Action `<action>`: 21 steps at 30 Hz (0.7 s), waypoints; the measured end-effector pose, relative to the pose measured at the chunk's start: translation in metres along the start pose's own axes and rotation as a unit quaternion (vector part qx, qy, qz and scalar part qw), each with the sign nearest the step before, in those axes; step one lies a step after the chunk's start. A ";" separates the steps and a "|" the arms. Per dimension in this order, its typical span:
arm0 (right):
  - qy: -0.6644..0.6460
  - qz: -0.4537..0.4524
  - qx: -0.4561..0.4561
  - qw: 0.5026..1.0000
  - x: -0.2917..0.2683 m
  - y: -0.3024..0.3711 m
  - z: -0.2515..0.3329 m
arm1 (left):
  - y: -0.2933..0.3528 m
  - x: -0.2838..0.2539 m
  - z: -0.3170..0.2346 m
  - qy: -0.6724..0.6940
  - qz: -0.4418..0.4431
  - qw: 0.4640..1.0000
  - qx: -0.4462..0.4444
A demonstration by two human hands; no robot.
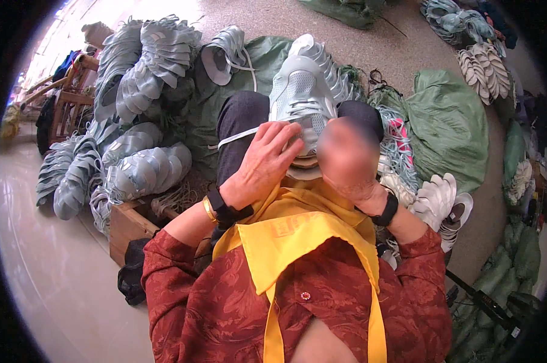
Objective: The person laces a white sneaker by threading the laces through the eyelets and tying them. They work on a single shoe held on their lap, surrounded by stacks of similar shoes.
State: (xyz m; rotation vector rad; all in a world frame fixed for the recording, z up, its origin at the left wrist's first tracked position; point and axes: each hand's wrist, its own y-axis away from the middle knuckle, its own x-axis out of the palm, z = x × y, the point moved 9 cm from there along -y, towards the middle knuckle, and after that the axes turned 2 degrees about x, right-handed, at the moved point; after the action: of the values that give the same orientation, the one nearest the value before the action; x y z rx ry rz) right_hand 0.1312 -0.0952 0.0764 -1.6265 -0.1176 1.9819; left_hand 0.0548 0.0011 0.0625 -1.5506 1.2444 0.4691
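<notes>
A pale grey-blue shoe upper [294,97] with a mesh toe and white laces across its front lies on my lap, its toe pointing away from me. My left hand [264,154] is closed at its left side, fingers curled against the edge near the opening. From beside those fingers a loose white lace [237,137] stretches left over my dark trouser leg. My right hand [349,157] is at the right side of the opening. A blur covers its fingers, so their grip is hidden.
Stacked pale uppers [155,66] lie in bundles on the left, above a wooden box [131,228]. One single upper [222,55] rests on green sheeting. At right are a green sack [449,127], tangled blue laces [400,142] and white uppers [433,199]. A yellow apron [291,239] covers my front.
</notes>
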 end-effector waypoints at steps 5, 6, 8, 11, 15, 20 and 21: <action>0.003 0.004 0.003 1.000 0.008 0.009 -0.003 | 0.000 0.005 0.002 0.010 0.010 1.000 -0.014; -0.002 0.001 0.001 1.000 0.010 0.011 -0.003 | 0.000 0.007 0.002 0.012 0.016 1.000 -0.015; -0.021 -0.002 0.009 1.000 0.013 0.014 -0.005 | 0.002 0.009 0.004 0.012 0.025 0.999 -0.017; -0.056 -0.003 0.028 0.998 0.015 0.020 -0.011 | 0.002 0.006 0.005 0.013 0.020 0.999 -0.026; -0.123 0.009 0.028 0.992 0.004 0.019 -0.010 | 0.003 -0.003 0.012 0.012 0.005 0.999 -0.052; -0.230 -0.021 0.059 0.971 -0.014 -0.002 -0.027 | 0.007 -0.019 0.016 0.087 -0.011 0.993 -0.084; -0.243 -0.020 0.082 0.966 -0.012 -0.010 -0.031 | 0.007 -0.023 0.017 0.104 -0.012 0.990 -0.092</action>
State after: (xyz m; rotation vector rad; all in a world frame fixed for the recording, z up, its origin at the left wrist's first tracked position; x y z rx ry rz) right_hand 0.1647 -0.1009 0.0833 -1.0021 -0.1645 2.2541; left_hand 0.0446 0.0270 0.0710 -1.8050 1.3684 0.4238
